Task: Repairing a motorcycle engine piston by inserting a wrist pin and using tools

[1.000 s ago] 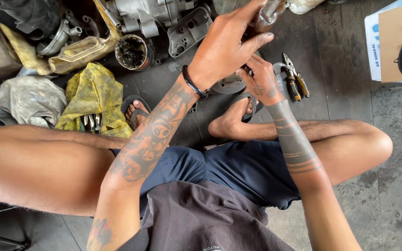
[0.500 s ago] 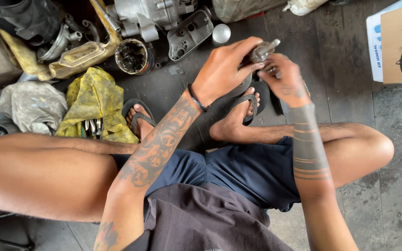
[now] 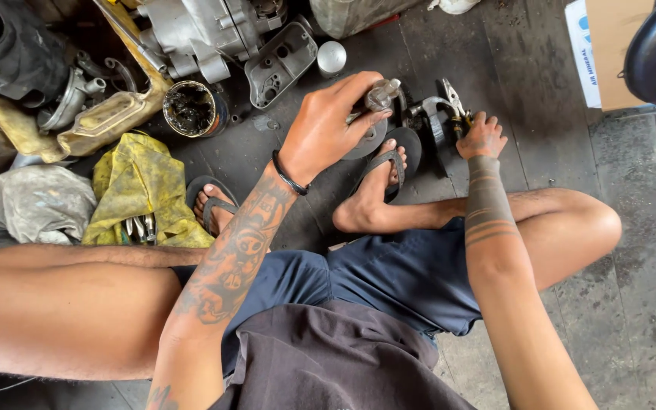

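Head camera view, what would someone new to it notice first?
Centre frame, the left hand holds a small grey metal cylindrical part above the sandalled foot. To its right, the right hand reaches down at the yellow-handled pliers on the dark floor. At left lie a crumpled yellow rag and an open tin of black grease.

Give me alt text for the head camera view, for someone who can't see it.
Seated on a workshop floor, a person's left hand holds a small metal part while the right hand reaches to pliers; engine parts lie beyond.
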